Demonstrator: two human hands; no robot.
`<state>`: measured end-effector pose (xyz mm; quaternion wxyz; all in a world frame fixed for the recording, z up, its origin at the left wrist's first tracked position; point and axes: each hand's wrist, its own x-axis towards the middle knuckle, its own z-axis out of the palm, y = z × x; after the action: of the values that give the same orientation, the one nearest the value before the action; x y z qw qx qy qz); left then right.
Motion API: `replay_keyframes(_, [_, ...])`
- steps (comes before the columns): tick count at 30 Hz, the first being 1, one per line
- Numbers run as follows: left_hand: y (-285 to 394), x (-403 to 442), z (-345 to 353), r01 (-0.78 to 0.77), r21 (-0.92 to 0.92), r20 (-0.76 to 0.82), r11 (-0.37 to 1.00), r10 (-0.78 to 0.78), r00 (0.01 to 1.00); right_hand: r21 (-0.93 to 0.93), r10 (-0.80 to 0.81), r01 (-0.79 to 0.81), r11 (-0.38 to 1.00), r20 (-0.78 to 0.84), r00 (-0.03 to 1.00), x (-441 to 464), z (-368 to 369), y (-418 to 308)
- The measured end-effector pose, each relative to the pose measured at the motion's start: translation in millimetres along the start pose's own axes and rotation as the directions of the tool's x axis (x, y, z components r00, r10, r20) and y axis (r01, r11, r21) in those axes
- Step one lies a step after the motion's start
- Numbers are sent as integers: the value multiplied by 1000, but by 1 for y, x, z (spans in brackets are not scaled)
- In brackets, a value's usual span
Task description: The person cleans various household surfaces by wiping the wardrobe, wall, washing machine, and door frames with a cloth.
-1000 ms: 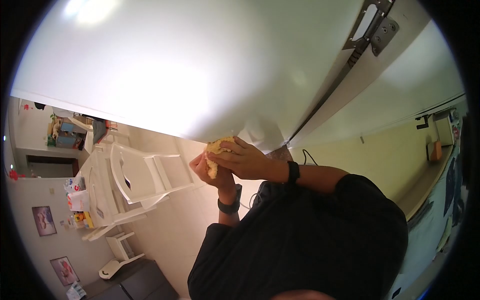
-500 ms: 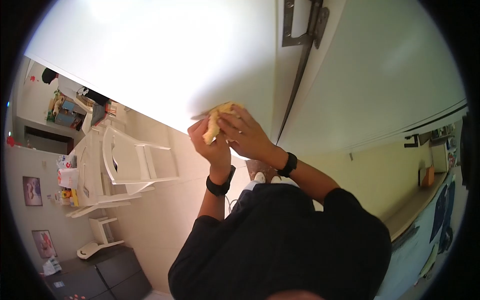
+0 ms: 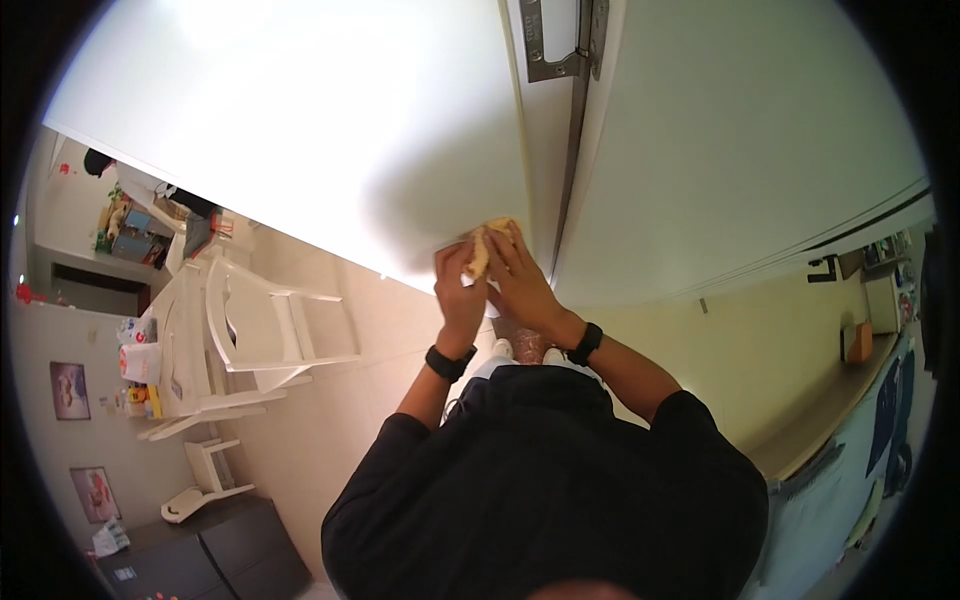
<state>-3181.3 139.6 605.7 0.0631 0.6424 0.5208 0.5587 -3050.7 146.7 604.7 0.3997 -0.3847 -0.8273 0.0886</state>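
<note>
Yellow cloth [image 3: 479, 262] bunches between my grips: my left hand [image 3: 460, 292] pinches its near end, my right hand [image 3: 524, 290] clasps it too, long fold slanting away rightward.

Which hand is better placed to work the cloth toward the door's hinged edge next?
Probably the right hand: it lies over the yellow cloth, nearer the hinged edge of the white door. The left hand holds the cloth too, but sits farther from that edge.
</note>
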Motion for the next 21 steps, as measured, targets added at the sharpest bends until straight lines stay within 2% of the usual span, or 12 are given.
replay_keyframes(1, [0, 8, -9, -82, 14, -59, 997, 83, 995, -5, -54, 54, 999, -9, 999, 10, -3, -7])
replay_keyframes(5, [-6, 34, -47, -130, -46, -242, 991, 115, 964, -54, -244, 241, 969, -59, 968, 61, -7, -44])
replay_keyframes(6, [-13, 38, -57, -158, 9, -231, 987, 156, 960, -76, -285, 279, 957, -78, 955, 71, -2, -50])
replay_keyframes(9, [-49, 42, -86, -247, -43, -219, 968, 232, 948, -114, -315, 303, 946, -109, 943, 79, 37, -66])
replay_keyframes(10, [-65, 41, -97, -311, -18, -209, 950, 301, 930, -196, -344, 324, 925, -75, 936, 79, 52, -69])
replay_keyframes(14, [-99, 56, -148, -436, -26, -143, 900, 428, 892, -152, -307, 294, 944, -67, 949, 86, 88, -99])
replay_keyframes(17, [-124, 82, -179, -511, -111, -217, 852, 481, 849, -210, -310, 265, 941, -224, 924, 108, 122, -133])
replay_keyframes(19, [-127, 103, -192, -528, -172, -244, 832, 483, 841, -288, -280, 186, 939, -330, 902, 130, 130, -158])
replay_keyframes(21, [-138, 123, -191, -512, -332, -264, 792, 443, 857, -397, -297, 110, 911, -450, 842, 151, 145, -167])
